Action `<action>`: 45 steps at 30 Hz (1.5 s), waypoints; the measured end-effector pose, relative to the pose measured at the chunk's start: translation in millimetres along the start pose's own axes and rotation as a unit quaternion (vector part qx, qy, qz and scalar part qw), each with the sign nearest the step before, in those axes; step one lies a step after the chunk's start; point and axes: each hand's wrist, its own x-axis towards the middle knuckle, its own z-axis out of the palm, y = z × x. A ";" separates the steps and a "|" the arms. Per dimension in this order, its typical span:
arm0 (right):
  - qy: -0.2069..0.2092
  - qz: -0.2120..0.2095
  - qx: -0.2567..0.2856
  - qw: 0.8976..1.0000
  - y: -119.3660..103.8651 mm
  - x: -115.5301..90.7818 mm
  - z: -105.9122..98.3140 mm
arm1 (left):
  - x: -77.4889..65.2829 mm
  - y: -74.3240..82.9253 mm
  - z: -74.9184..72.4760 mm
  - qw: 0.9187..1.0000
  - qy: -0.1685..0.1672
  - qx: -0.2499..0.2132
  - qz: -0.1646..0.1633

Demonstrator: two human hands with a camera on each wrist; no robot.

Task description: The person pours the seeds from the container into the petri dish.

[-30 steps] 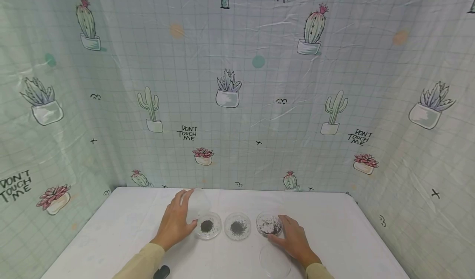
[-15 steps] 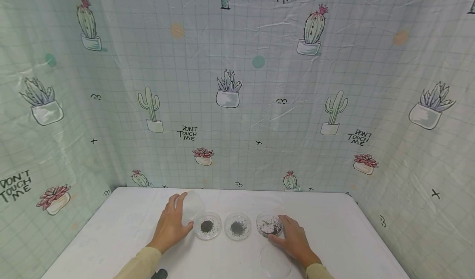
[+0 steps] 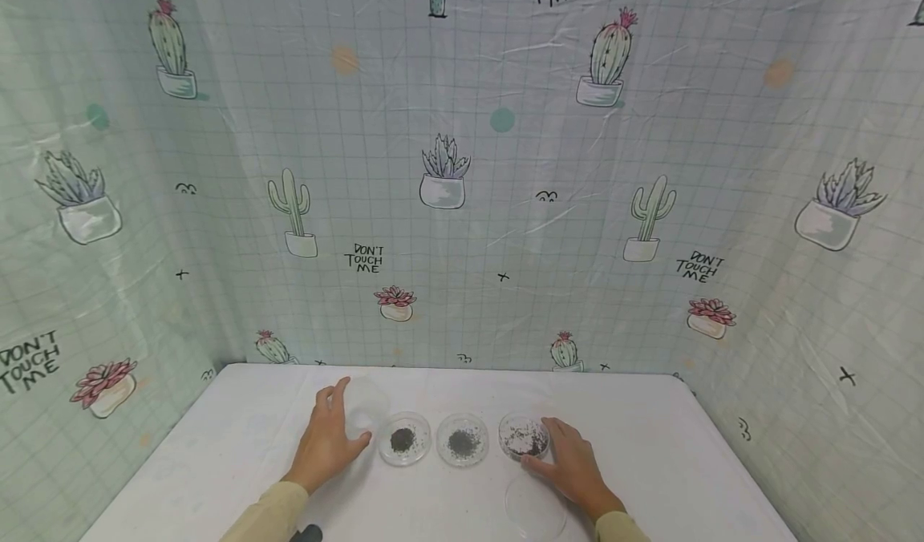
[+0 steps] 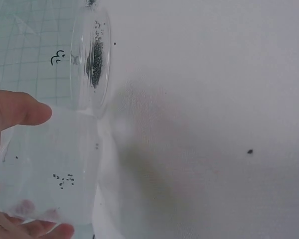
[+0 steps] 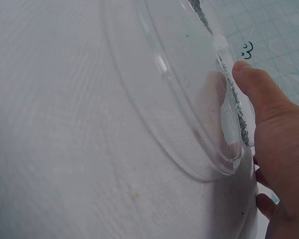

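Note:
My left hand holds a clear, cup-like plastic container between thumb and spread fingers; fingertips show through its wall in the left wrist view. Small dark specks appear on or through it. Right beside it sits the left petri dish, with a dark heap of grains. A middle petri dish carries a greyer heap. My right hand grips the right petri dish by its edge, thumb in front and fingers behind. Dark grains lie scattered across that dish. Most of the right fingers are hidden in the right wrist view.
A clear round lid or shallow dish lies on the white table in front of the right hand. A dark rounded thing shows beside the left sleeve. Stray dark crumbs dot the tabletop. Cactus-print cloth encloses the back and sides.
My left hand has shifted left with the clear container, away from the left petri dish. My right hand and the three dishes have stayed where they were.

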 end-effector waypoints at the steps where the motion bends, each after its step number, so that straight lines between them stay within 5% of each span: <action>1: 0.000 -0.001 -0.003 1.000 0.2 0.3 0.1 | 0.2 -0.6 -0.1 1.000 -0.006 -0.003 -0.006; 14: 0.000 -0.005 -0.007 1.000 1.9 2.3 1.1 | -0.9 -7.0 -2.2 0.997 -0.051 -0.031 -0.056; 25: -0.018 0.009 0.028 0.999 0.9 1.0 -6.1 | -3.5 5.6 -2.3 0.996 0.053 0.009 0.071; 45: -0.030 0.028 0.047 0.998 5.9 3.9 -5.3 | -12.0 49.1 8.7 0.984 0.019 -0.038 0.171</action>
